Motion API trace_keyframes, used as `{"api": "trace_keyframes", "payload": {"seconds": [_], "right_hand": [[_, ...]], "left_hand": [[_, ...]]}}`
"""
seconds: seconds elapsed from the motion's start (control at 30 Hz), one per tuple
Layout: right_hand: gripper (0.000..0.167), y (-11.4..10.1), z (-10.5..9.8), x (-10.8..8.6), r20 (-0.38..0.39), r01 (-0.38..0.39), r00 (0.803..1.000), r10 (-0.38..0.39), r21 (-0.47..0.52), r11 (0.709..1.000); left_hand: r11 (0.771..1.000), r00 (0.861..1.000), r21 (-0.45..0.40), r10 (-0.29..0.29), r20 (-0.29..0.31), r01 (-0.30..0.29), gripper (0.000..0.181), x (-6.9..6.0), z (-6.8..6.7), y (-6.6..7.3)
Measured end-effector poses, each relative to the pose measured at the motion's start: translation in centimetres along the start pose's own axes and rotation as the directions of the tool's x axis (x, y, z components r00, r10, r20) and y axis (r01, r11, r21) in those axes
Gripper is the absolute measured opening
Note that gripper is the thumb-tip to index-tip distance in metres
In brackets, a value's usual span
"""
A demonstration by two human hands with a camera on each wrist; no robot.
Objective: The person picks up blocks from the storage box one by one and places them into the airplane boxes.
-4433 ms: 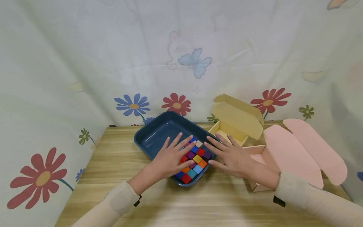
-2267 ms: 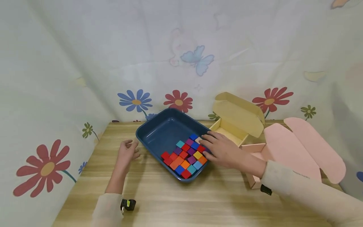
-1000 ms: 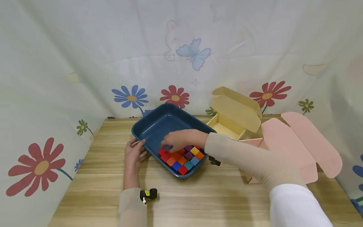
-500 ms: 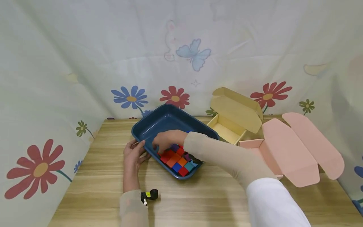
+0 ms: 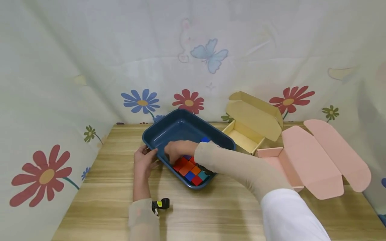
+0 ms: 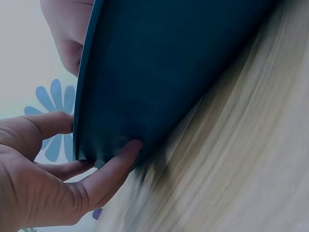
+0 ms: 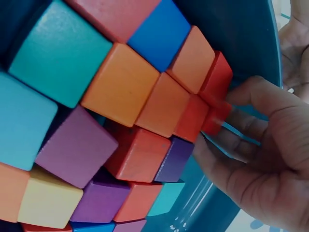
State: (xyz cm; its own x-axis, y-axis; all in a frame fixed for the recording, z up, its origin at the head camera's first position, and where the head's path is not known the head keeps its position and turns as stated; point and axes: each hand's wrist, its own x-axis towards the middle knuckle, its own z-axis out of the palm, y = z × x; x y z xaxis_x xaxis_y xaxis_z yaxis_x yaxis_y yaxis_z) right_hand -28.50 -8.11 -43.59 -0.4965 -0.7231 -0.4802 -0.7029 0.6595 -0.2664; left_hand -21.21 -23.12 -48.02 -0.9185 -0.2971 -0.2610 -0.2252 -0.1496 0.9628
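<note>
Both hands are showing in my feed at one side wall of the navy tray (image 5: 169, 129), apart from each other, with the wall between them; the left hand (image 5: 143, 162) is gripping that wall from outside, thumb at the rim and fingers against the outer face, presumably steadying the tray; the right hand (image 5: 178, 150) is reaching down inside, its thumb and fingers pinching a red block (image 7: 216, 117) at the edge of the cluster, though blur is softening that contact for me. Coloured blocks (image 5: 185, 169) are lying close together toward the near end of the tray, which is probably keeping them from sliding; to the right, on the table (image 5: 211, 214), a yellow box (image 5: 252, 118) and a pink box (image 5: 312, 160) are standing with their lids open, likely to leave their insides within reach.

From the head I am losing part of the cluster under the right sleeve (image 5: 238, 164); the right wrist view is giving me a pale yellow block (image 7: 48, 198) that the sleeve is covering; the left wrist view is revealing the left fingers against the outer wall, which the head view is partly hiding; only the head view is showing me the two boxes.
</note>
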Motion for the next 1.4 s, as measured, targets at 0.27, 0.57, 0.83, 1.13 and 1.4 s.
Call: {"api": "trace_keyframes", "payload": {"seconds": [0.27, 0.57, 0.83, 1.13, 1.4], "right_hand": [[0.015, 0.8, -0.3, -0.6, -0.103, 0.041, 0.994, -0.040, 0.010, 0.999], [0.020, 2.2, -1.8, -3.9, -0.131, 0.060, 0.989, -0.066, -0.049, 0.997], [0.022, 3.8, -2.0, -7.8, -0.145, 0.049, 0.987, -0.066, -0.120, 0.992], [0.021, 6.2, -1.5, -11.5, -0.169, 0.031, 0.984, -0.059, -0.164, 0.986], [0.015, 10.4, 0.2, -16.7, -0.210, 0.044, 0.976, -0.064, -0.100, 0.994]], "left_hand": [[0.999, 1.000, -0.039, -0.007, -0.029, 0.005, 0.063, 0.0, 0.6, -0.2], [1.000, 0.995, 0.009, 0.023, -0.099, -0.022, 0.061, -0.1, 1.2, -0.6], [0.997, 0.988, 0.067, 0.054, -0.143, -0.045, 0.060, 0.2, 1.4, -0.9], [0.996, 0.989, 0.082, 0.058, -0.139, -0.047, 0.059, 0.4, 0.9, -0.8], [0.998, 0.994, 0.059, 0.038, -0.102, -0.032, 0.063, 0.4, 1.1, -0.9]]}}
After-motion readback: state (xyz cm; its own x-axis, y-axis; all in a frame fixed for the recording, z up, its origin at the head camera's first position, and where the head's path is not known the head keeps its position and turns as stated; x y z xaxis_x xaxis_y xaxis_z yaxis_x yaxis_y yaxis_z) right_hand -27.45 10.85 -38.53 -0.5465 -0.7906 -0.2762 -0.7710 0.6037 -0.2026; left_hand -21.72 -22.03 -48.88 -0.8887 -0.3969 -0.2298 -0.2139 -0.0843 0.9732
